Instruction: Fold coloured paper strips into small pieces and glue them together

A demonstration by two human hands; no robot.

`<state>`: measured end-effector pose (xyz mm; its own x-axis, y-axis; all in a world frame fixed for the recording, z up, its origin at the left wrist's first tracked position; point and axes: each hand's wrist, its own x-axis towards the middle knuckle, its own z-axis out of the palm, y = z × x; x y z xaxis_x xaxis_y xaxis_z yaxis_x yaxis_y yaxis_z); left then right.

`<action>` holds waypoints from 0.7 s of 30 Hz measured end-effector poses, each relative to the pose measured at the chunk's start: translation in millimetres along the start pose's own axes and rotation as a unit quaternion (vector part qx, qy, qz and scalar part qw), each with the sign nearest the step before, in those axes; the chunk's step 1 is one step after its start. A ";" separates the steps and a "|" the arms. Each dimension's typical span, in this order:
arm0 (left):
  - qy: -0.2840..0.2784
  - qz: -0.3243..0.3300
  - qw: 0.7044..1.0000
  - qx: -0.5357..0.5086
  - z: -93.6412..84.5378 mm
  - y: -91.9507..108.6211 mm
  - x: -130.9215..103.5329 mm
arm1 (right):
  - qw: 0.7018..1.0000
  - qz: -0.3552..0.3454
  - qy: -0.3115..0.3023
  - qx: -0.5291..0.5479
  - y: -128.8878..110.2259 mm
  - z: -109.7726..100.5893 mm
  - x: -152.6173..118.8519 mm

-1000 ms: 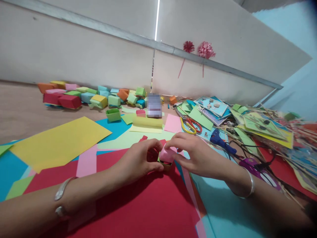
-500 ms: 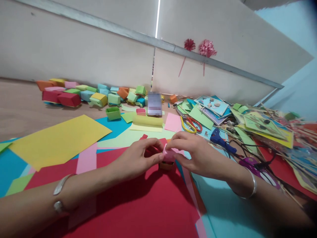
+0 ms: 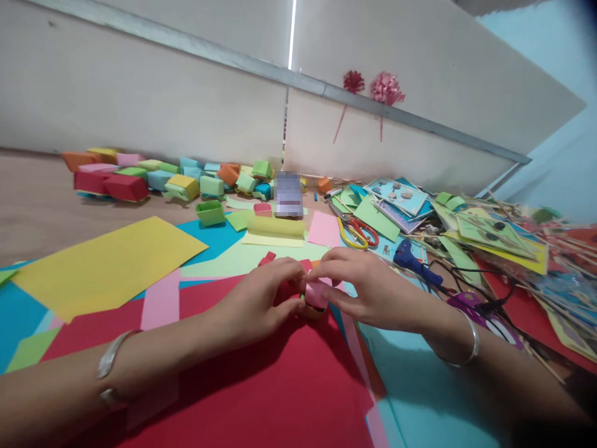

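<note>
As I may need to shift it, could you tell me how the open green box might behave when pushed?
The green box looks folded from paper, so it is probably light and should move at a gentle nudge. Its thin walls would likely buckle under a hard press. With flat sides, it seems more apt to slide than roll.
</note>
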<state>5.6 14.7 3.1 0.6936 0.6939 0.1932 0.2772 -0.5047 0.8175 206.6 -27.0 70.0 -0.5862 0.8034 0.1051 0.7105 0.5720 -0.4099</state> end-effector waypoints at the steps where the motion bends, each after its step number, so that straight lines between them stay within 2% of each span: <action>1: 0.000 0.000 1.000 0.002 0.5 0.6 0.2 | 1.000 -0.001 0.000 0.002 0.4 0.0 -0.1; 8: 0.006 -0.025 0.998 -0.063 2.6 3.9 -1.1 | 0.999 -0.016 0.026 -0.013 3.0 6.5 1.1; 12: -0.011 -0.032 0.994 -0.106 2.6 5.4 -1.7 | 0.999 -0.018 0.035 -0.007 2.2 8.6 1.0; 17: 0.013 -0.019 0.998 -0.063 1.0 4.8 -0.3 | 1.000 -0.009 0.022 0.009 2.9 9.4 -0.6; 21: 0.038 -0.040 0.997 -0.048 -0.3 2.3 0.2 | 0.999 -0.005 0.053 0.003 4.6 15.8 2.1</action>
<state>6.1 13.8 5.2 0.6191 0.7682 0.1631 0.2619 -0.3978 0.8793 202.6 -25.3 54.0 -0.5484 0.8110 0.2038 0.7023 0.5790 -0.4142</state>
